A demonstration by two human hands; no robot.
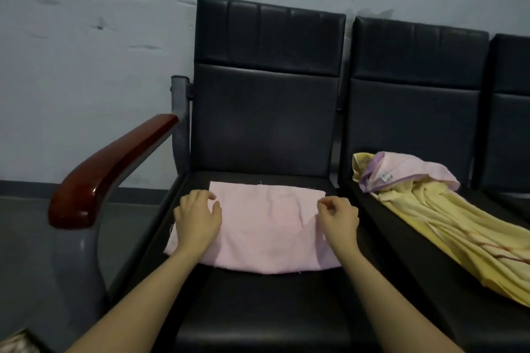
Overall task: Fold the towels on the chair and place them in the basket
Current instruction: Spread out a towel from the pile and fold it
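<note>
STEP: folding pink towel (266,226) on the chair (266,123) seat, apparently mid-fold | HANDS: left hand (198,223) lay on its left edge, fingers loosely curled; right hand (338,216) pinched its far right corner | NEXT: likely another fold, edges matched | COUNT: one pink towel, one unfolded yellow towel (447,223) on the neighbouring seat, no basket visible

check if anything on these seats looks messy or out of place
The yellow towel with a pink-and-purple edge lies crumpled and unfolded on the right black seat, trailing toward its front edge. The folded pink towel under both hands sits flat, with a few loose threads at its corners. The wall shows scuffed, peeling paint.
</note>
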